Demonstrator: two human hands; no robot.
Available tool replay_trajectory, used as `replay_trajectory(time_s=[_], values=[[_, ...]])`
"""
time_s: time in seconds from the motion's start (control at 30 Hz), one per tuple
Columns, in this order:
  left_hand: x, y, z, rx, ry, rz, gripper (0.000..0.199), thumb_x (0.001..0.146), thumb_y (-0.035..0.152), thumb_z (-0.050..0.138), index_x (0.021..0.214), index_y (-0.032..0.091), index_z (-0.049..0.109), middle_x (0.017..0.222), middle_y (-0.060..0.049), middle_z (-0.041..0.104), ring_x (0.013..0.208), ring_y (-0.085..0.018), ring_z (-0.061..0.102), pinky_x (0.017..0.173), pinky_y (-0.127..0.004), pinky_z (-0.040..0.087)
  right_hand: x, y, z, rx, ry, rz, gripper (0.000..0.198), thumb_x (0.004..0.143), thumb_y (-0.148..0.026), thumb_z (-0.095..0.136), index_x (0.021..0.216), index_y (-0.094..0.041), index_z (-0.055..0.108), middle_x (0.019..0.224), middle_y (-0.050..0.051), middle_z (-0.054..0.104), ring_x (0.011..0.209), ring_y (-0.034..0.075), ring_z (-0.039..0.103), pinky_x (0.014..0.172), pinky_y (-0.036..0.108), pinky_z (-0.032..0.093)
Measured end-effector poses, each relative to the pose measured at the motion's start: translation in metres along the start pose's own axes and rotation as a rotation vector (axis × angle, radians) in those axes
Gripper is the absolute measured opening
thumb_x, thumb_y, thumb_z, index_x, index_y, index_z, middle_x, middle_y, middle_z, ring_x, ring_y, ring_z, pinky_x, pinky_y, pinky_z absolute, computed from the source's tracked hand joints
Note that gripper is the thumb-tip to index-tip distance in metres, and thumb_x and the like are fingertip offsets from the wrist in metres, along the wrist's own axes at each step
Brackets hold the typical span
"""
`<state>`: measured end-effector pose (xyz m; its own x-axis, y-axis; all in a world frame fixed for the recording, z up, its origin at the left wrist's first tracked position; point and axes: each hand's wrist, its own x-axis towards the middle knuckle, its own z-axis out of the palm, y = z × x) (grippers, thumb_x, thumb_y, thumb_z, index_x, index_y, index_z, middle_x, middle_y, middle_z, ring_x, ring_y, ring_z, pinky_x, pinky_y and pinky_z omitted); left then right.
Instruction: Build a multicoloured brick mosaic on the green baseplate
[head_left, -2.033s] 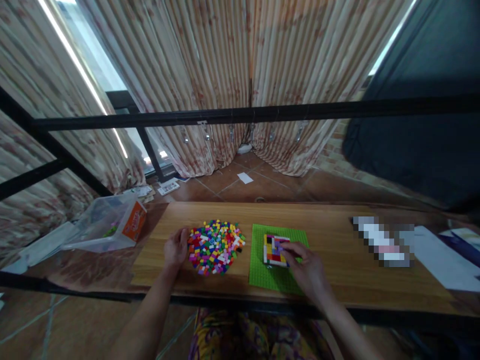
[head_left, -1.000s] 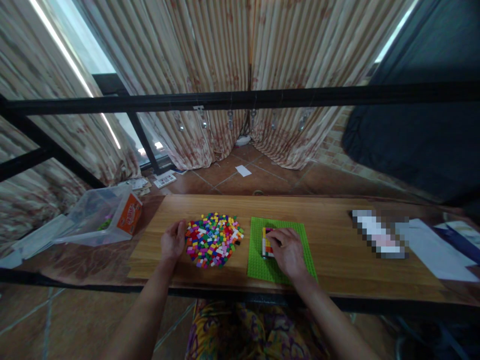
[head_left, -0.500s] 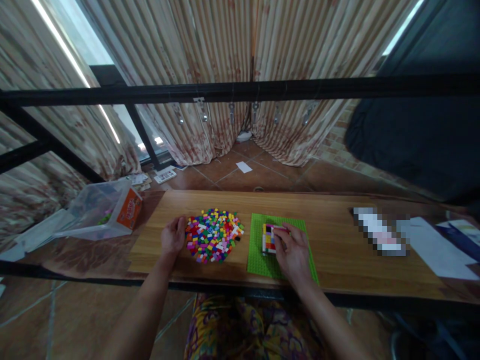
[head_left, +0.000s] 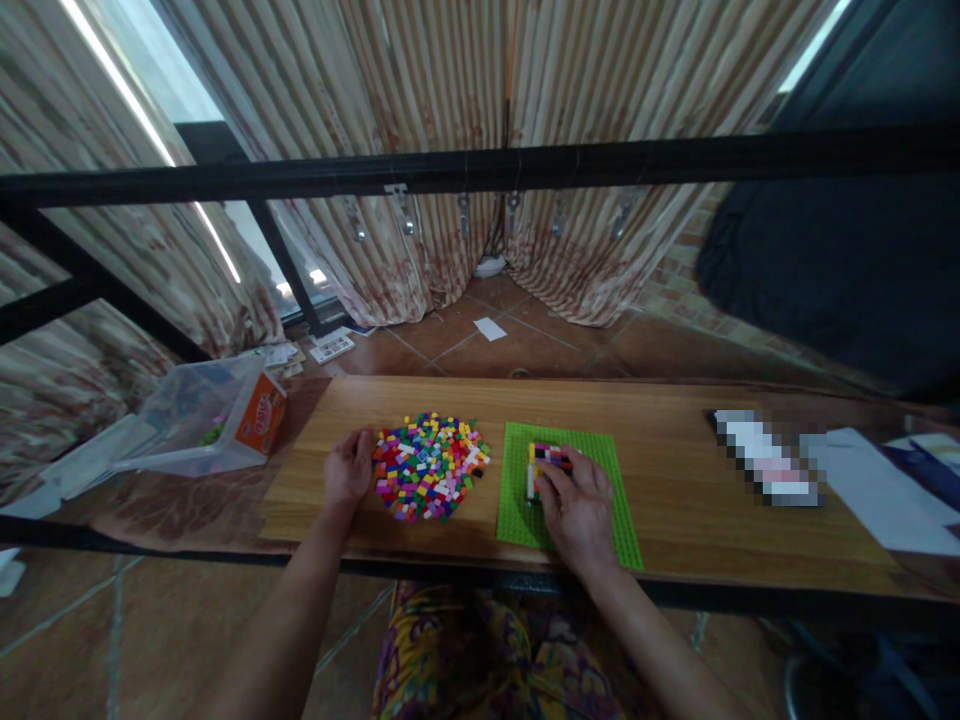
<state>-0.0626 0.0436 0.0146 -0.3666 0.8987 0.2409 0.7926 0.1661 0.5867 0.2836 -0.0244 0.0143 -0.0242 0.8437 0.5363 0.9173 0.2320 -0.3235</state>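
The right hand (head_left: pixel 576 510) presses down, fingers curled, on the small block build (head_left: pixel 546 462) on the green baseplate (head_left: pixel 592 520) — seating a piece, I judge — while the left hand (head_left: pixel 346 472), loosely open and empty, rests beside the brick pile (head_left: pixel 429 465) on the counter (head_left: pixel 675 480), where a next brick would be picked.

Home rm, curtains (head_left: pixel 465 90), tiled floor (head_left: pixel 525 350)
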Motion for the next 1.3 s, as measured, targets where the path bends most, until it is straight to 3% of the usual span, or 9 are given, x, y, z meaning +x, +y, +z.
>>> replay_trajectory(time_s=[0.83, 1.13, 1.3], values=[[-0.002, -0.002, 0.001, -0.031, -0.009, 0.012, 0.040, 0.091, 0.040, 0.038, 0.097, 0.015, 0.069, 0.095, -0.010, 0.072, 0.087, -0.020, 0.065, 0.074, -0.027, 0.047, 0.006, -0.001, 0.003, -0.009, 0.032, 0.007, 0.022, 0.092, -0.030, 0.050, 0.098, -0.024, 0.071, 0.121, 0.009, 0.057, 0.108, 0.025, 0.047, 0.090, 0.040, 0.037], [-0.003, -0.003, 0.002, -0.011, 0.010, 0.020, 0.039, 0.091, 0.039, 0.039, 0.095, 0.016, 0.070, 0.092, -0.010, 0.073, 0.086, -0.021, 0.066, 0.072, -0.028, 0.048, 0.000, 0.003, 0.004, -0.004, 0.011, 0.015, 0.025, 0.093, -0.030, 0.049, 0.105, -0.025, 0.070, 0.124, 0.009, 0.056, 0.110, 0.025, 0.048, 0.090, 0.040, 0.038], [-0.003, -0.003, 0.002, -0.044, 0.032, 0.033, 0.038, 0.091, 0.038, 0.038, 0.092, 0.016, 0.070, 0.091, -0.009, 0.073, 0.088, -0.021, 0.066, 0.074, -0.028, 0.049, -0.001, -0.011, -0.002, -0.025, 0.032, -0.016, 0.025, 0.092, -0.030, 0.051, 0.106, -0.023, 0.070, 0.125, 0.010, 0.056, 0.110, 0.026, 0.046, 0.090, 0.041, 0.037]])
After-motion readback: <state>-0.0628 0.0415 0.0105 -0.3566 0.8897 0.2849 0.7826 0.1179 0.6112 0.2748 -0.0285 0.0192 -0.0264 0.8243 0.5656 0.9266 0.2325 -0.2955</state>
